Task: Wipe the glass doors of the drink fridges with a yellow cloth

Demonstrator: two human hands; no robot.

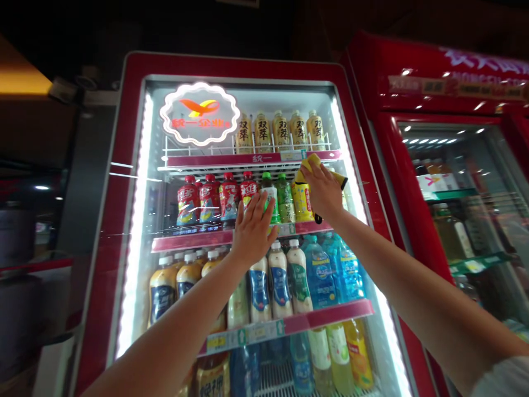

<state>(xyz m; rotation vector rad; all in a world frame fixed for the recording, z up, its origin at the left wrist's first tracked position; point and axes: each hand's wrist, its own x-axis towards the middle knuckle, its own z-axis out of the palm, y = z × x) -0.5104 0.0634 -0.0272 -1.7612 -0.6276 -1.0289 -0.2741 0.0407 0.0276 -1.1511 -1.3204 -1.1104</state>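
A tall red-framed drinks fridge with a glass door (198, 193) stands in front of me, lit by bright strips down both sides. My left hand (253, 229) lies on the glass near the middle with its fingers stretched out and nothing in it. Further right and higher, my right hand (324, 190) presses a yellow cloth (311, 161) with a dark edge against the same door. Part of the cloth is hidden under the palm. Behind the glass, in front of my hands, are red-capped bottles (188, 201) and green-capped bottles (285, 201).
Gold bottles (281, 132) fill the top shelf's right side, and blue bottles (320, 273) stand lower right. A round lit logo (200, 114) is at the door's upper left. Another red fridge (413, 88) adjoins on the right. A dark wall panel (85, 209) is at the left.
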